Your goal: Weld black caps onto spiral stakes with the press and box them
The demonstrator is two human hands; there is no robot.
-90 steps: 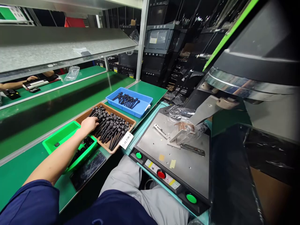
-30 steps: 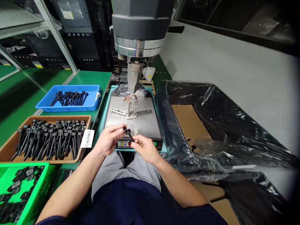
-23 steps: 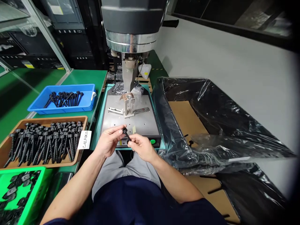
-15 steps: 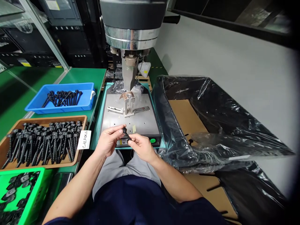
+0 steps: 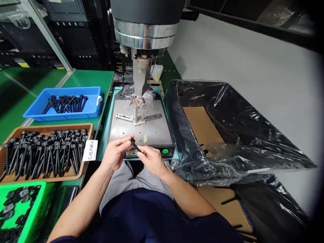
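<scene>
Between my two hands is a black plastic part (image 5: 135,145) with a wider head and a thin ribbed stem, tilted down to the right. My left hand (image 5: 116,152) pinches its head end between thumb and fingers. At the lower end of the stem, my right hand (image 5: 152,160) grips it with closed fingertips. Both hands are over the front edge of the machine's metal base plate (image 5: 121,130). A metal fixture (image 5: 140,110) stands on that plate, beneath a welding horn (image 5: 140,79).
On the left, a blue tray (image 5: 60,117) and a brown tray (image 5: 87,135) hold similar black stemmed parts; a green bin (image 5: 32,211) has black caps. A paper label (image 5: 90,150) hangs at the brown tray. On the right stands a box lined with black plastic (image 5: 253,121). A green button (image 5: 165,151) sits at the machine's front.
The camera view has shifted slightly. Both hands keep their hold on the black part, which has turned a little between the fingers.
</scene>
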